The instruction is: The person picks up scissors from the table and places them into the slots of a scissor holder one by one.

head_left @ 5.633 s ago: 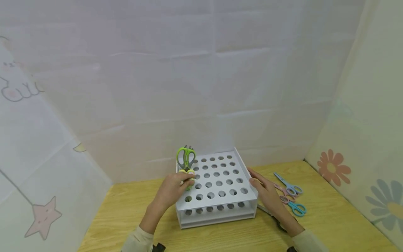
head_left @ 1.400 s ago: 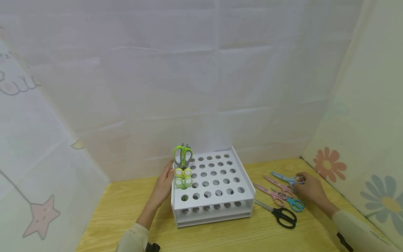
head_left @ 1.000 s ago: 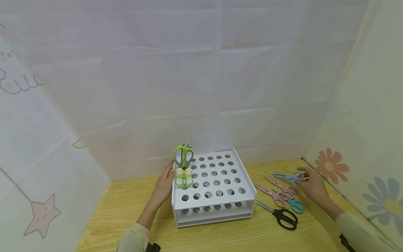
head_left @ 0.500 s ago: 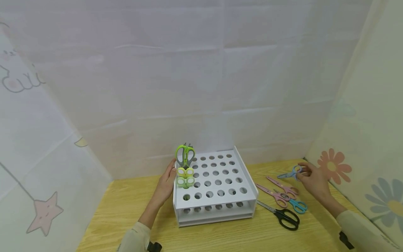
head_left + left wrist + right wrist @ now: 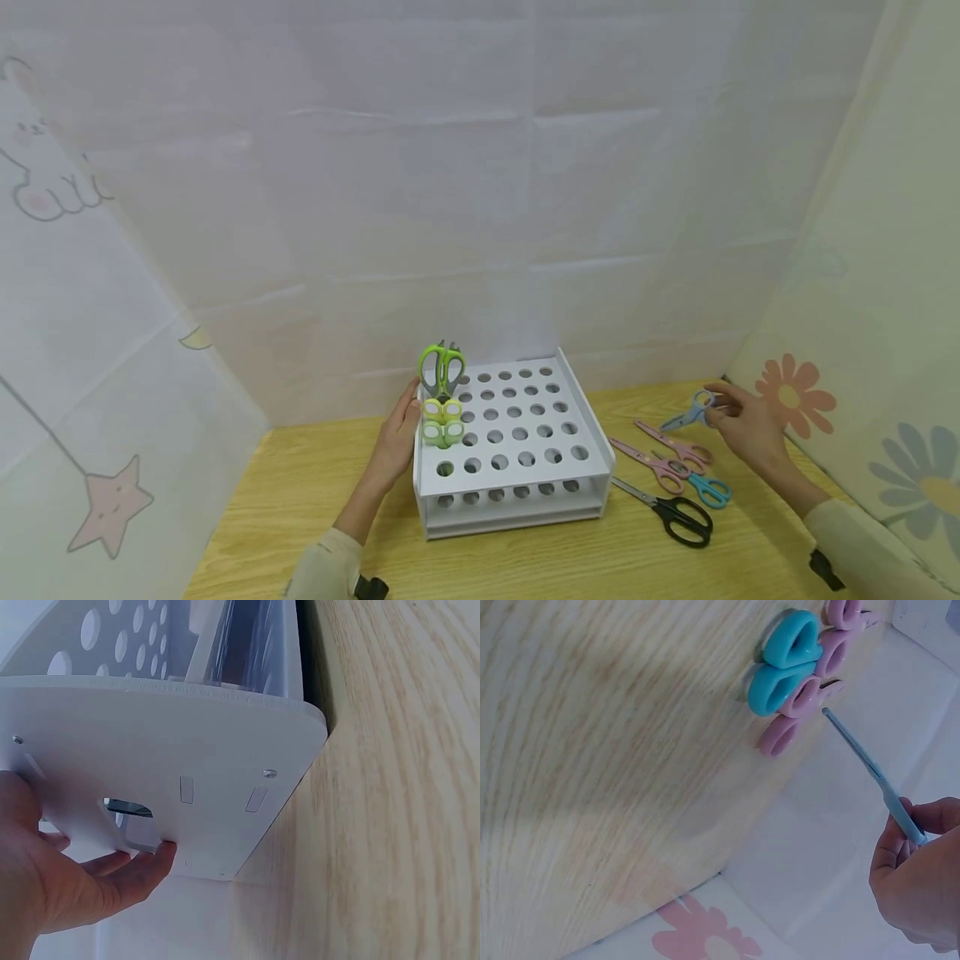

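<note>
Scissors (image 5: 891, 800), lt blue, pinched w/ R fingers (image 5: 888, 851); L fingers (image 5: 150, 871) spread on rack (image 5: 217, 739).

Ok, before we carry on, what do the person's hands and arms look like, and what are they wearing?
The left hand and right hand are both bare, without gloves. The left sleeve and right sleeve are cream-coloured. A small black piece shows at the left cuff, another at the right. No cables are visible.
</note>
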{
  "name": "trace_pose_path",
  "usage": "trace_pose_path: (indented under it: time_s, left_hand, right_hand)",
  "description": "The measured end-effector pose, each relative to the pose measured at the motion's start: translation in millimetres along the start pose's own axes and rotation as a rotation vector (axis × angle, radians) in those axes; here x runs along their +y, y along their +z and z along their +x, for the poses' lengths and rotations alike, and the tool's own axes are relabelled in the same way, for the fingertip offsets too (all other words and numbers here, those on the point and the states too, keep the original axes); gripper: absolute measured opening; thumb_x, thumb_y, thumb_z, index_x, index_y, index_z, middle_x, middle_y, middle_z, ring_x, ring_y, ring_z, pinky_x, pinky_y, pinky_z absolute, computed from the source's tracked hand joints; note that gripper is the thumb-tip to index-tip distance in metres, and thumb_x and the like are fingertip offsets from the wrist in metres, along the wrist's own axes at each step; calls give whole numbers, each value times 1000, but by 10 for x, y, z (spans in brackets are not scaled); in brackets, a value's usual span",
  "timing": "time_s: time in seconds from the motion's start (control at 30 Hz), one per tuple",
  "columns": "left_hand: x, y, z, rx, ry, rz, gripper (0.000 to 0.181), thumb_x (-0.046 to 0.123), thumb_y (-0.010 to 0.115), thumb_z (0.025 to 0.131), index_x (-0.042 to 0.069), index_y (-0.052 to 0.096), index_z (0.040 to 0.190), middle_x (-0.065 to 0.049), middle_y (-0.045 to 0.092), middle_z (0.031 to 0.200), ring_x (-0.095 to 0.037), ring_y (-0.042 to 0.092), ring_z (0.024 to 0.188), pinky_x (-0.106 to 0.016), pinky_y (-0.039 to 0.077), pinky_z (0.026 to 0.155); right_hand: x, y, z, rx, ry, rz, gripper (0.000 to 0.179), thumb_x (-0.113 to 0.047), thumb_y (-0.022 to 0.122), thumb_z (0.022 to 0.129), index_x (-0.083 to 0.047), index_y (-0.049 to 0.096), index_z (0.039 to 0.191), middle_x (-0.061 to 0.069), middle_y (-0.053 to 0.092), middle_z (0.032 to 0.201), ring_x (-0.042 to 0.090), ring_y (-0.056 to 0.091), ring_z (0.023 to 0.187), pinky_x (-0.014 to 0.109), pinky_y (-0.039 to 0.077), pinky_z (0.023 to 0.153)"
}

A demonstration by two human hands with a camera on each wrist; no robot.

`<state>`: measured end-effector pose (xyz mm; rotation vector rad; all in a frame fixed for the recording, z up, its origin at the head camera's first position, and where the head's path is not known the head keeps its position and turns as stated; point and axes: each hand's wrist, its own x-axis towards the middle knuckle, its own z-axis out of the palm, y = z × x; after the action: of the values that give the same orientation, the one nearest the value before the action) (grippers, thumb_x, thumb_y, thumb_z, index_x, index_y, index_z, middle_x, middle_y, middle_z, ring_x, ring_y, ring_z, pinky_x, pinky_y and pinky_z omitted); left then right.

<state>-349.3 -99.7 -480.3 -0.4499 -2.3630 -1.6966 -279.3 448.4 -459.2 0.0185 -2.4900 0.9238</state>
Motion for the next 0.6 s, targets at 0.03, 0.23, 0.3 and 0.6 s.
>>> trace_pose_path:
  time_s: [0.03, 0.23, 0.3, 0.6]
  left_hand:
    - [-7, 1, -2, 3, -1, 0, 52, 36, 38, 112, 20, 33, 161, -9, 36, 161, -32, 30, 147, -51, 23, 119]
    - [-23, 13, -16, 16, -13, -6, 52, 35, 38, 112, 20, 34, 161, -10, 35, 161, -34, 29, 147, -54, 23, 118]
    - [-21, 21, -19, 19, -22, -11, 52, 34, 38, 112, 20, 34, 161, -9, 35, 161, -34, 29, 147, -54, 23, 118]
    - [7, 47, -16, 48, -45, -6, 52, 37, 37, 112, 19, 36, 160, -7, 36, 161, -33, 31, 147, -53, 24, 118]
  right_hand:
    - [-18, -4, 2, -2, -6, 2, 42, -8, 61, 97, 4, 59, 137, 25, 68, 110, -5, 56, 81, 24, 51, 60]
    - [-161, -25, 32, 8, -69, 25, 41, -9, 62, 99, 2, 60, 139, 26, 68, 109, -9, 57, 81, 26, 51, 55]
    - [-221, -32, 36, 17, -99, 35, 41, -8, 63, 99, 1, 60, 139, 25, 69, 107, -10, 58, 81, 27, 48, 49]
    - [-610, -70, 120, 48, -170, 21, 41, -13, 62, 102, -6, 60, 142, 18, 70, 111, -14, 56, 86, 23, 50, 54]
